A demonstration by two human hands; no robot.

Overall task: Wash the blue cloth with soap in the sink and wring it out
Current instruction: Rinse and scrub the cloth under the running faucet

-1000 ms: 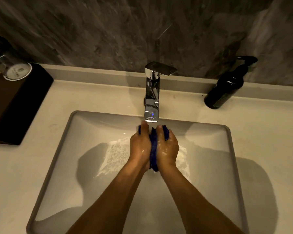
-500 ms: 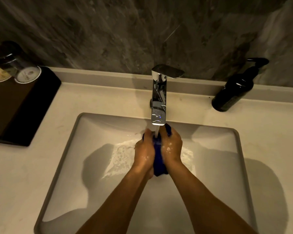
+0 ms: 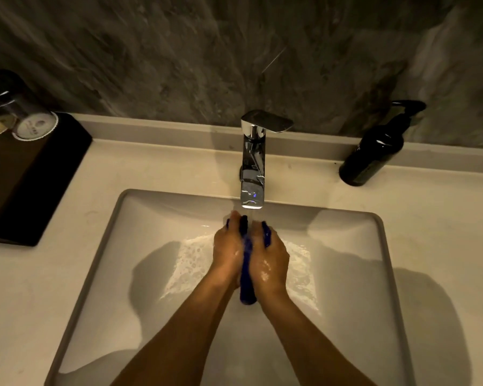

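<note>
The blue cloth [image 3: 247,285] is bunched into a narrow roll, pressed between my two palms over the white sink [image 3: 101,263]. My left hand [image 3: 227,254] grips its left side and my right hand [image 3: 271,260] its right side, both wet with soap suds. Cloth edges poke out past my fingertips. Water runs from the chrome tap [image 3: 252,174] onto the cloth just above my hands. Foamy water spreads over the basin floor beneath my hands.
A dark pump bottle of soap [image 3: 371,151] stands on the counter at the back right. On the left a black tray [image 3: 25,176] holds upturned glasses [image 3: 25,118] with paper covers. A dark marbled wall rises behind the counter.
The cloth stays pinched between both hands under the running water; my hands have rubbed slightly against each other. The camera has shifted a little.
</note>
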